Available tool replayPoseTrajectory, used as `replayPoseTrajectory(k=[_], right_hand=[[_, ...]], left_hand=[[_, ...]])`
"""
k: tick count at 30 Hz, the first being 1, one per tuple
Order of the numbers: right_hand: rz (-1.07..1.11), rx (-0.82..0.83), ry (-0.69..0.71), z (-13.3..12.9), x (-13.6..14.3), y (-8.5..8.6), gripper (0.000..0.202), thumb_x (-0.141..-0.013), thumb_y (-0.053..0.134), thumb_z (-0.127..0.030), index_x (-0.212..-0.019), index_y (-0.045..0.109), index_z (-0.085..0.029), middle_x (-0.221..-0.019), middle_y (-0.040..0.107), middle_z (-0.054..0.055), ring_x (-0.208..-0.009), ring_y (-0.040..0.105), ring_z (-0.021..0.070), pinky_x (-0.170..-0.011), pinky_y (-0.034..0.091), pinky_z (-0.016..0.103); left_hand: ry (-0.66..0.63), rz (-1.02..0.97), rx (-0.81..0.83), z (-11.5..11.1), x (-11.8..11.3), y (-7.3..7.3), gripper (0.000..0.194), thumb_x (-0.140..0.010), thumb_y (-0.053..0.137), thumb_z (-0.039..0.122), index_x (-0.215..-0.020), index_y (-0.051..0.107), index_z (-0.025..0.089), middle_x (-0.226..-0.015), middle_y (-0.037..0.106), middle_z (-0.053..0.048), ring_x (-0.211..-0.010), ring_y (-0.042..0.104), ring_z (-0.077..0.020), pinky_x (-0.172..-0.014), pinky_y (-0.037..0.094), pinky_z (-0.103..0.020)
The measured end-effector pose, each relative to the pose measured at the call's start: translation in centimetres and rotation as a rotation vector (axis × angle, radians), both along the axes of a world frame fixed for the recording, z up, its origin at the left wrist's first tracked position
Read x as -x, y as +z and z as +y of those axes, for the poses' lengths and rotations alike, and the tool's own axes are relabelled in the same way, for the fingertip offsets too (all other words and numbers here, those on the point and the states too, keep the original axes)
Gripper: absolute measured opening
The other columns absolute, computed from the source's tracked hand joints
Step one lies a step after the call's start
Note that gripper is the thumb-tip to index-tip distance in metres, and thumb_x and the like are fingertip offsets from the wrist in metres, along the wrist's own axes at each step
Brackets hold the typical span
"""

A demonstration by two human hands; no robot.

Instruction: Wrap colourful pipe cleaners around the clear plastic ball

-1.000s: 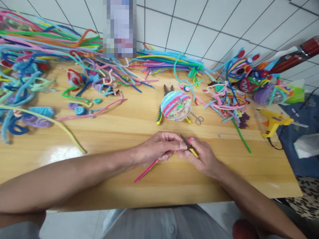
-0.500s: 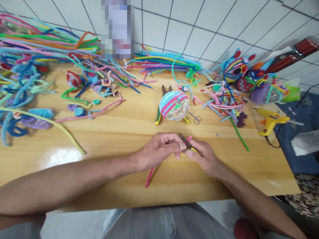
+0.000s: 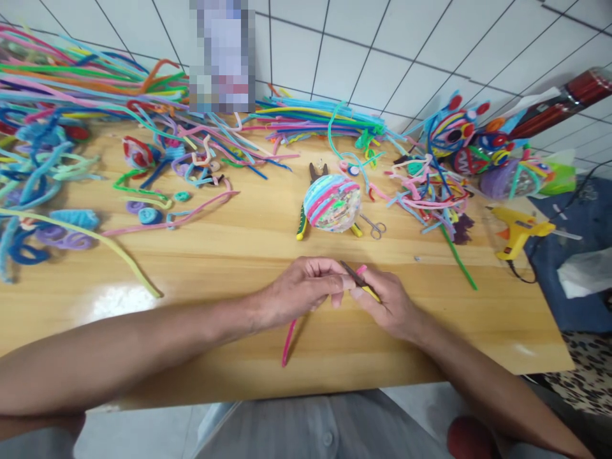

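My left hand (image 3: 315,282) is closed, thumb against fingers, on a bright pink pipe cleaner (image 3: 288,344) whose long end hangs down below it. A short pink end pokes up beside my right hand (image 3: 389,303). That hand is wrapped round small pointed pliers (image 3: 355,274) with dark jaws and a yellow handle, tips angled up and left. My fingertips meet there and partly hide the pliers and the pipe cleaner. Just beyond stands a ball (image 3: 332,203) wound with blue and pink pipe cleaners, its right side bare and clear-looking.
Larger pliers (image 3: 301,220) lie partly under the ball, with small scissors (image 3: 375,226) to their right. Pipe cleaners (image 3: 95,89) are heaped at the left and back. Tangled pieces (image 3: 433,191), finished figures (image 3: 459,134) and a yellow glue gun (image 3: 519,233) occupy the right.
The pliers have turned slightly in my right hand, so their jaws look narrower. The pink pipe cleaner's hanging end has swung slightly. Both hands keep their hold.
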State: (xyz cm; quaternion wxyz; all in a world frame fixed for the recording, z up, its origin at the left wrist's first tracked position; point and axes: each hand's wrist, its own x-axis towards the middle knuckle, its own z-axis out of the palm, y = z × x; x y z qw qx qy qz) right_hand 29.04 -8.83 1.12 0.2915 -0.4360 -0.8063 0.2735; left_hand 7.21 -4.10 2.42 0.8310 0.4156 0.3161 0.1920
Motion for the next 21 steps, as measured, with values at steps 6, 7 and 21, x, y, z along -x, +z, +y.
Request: replayPoseTrajectory(k=[6,7,21], right_hand=[[-0.023,-0.015,-0.032,-0.3,0.2,-0.2,0.017,-0.109,0.052,-0.029,-0.094,0.056,-0.023,-0.074,0.058,-0.004,-0.063,0.054,0.0132,-0.059,0.041,0.026],[-0.031,0.000,-0.028,-0.3,0.1,-0.2,0.017,-0.109,0.052,-0.031,-0.095,0.056,-0.023,-0.075,0.059,-0.003,-0.065,0.056,0.0138,-0.061,0.042,0.027],[-0.130,-0.193,-0.067,-0.6,0.1,-1.0,0.008,-0.104,0.055,-0.018,-0.100,0.054,-0.025,-0.074,0.061,-0.003,-0.059,0.054,0.0146,-0.058,0.039,0.028]], left_hand=[[0.012,-0.008,-0.005,0.0,0.0,0.0,0.037,-0.079,0.081,0.051,-0.082,0.068,0.016,-0.056,0.055,0.007,-0.044,0.031,-0.0035,-0.045,0.018,-0.022],[0.015,-0.007,-0.009,0.0,0.0,0.1,0.038,-0.079,0.081,0.051,-0.081,0.067,0.016,-0.056,0.054,0.007,-0.044,0.031,-0.0035,-0.045,0.019,-0.022],[-0.002,-0.026,0.055,-0.3,-0.1,-0.7,0.035,-0.080,0.081,0.049,-0.081,0.066,0.017,-0.055,0.054,0.007,-0.044,0.032,-0.0039,-0.045,0.019,-0.022]])
